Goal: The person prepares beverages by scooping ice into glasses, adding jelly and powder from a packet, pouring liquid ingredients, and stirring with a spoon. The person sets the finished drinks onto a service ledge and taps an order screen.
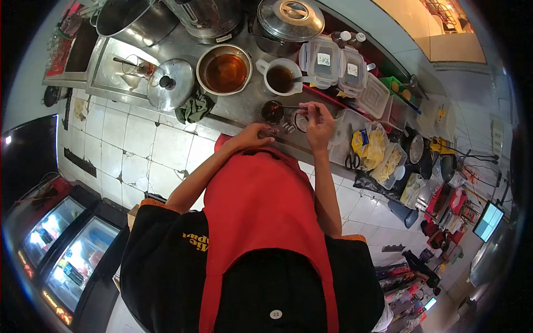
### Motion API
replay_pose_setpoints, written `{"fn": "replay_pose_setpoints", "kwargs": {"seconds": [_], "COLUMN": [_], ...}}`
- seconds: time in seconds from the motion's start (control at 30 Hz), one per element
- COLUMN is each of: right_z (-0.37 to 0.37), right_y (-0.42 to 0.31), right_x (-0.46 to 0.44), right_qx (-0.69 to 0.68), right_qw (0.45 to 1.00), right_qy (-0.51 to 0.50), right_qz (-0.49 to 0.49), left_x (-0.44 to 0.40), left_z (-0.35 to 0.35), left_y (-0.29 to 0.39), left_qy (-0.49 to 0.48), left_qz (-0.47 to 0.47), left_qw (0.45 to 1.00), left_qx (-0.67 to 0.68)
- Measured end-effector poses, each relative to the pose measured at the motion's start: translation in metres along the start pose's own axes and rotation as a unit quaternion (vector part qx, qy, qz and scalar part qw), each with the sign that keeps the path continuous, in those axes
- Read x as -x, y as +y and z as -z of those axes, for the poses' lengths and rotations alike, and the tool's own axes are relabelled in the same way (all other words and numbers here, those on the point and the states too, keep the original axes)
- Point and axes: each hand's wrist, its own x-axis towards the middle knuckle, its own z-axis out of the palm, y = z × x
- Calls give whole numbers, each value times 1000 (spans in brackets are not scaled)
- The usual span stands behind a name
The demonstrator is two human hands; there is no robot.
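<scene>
My right hand (318, 123) is closed, pinching the handle of a thin metal spoon (291, 106). The spoon reaches left into a small glass of dark liquid (272, 112) near the counter's front edge. My left hand (252, 137) lies just below that glass at the edge, fingers partly extended, with nothing visible in it. A second small glass (300, 121) is beside my right hand and partly covered by it. Behind the glass stands a white jug (278, 76) of dark liquid. To its left is a metal bowl of amber liquid (225, 70).
A lidded pot (290, 21) and a blender base (208, 22) stand at the back. Lidded plastic containers (323, 60) line the right. A pot lid (170, 85) and dark green cloth (194, 107) lie left. Scissors (352, 160) are beside yellow packets (369, 147).
</scene>
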Motion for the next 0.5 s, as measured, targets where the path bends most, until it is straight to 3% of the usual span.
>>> {"fn": "replay_pose_setpoints", "kwargs": {"seconds": [0.27,0.5], "right_z": [15,29], "right_y": [19,27], "right_x": [25,49], "right_qx": [-73,-107], "right_qw": [997,993], "right_qy": [3,29], "right_qz": [-18,-34], "left_x": [-4,-4], "left_z": [-3,-6], "left_y": [-15,-20], "left_qy": [-16,4], "left_qz": [-59,-53], "left_qw": [998,998], "left_qx": [-19,-39]}}
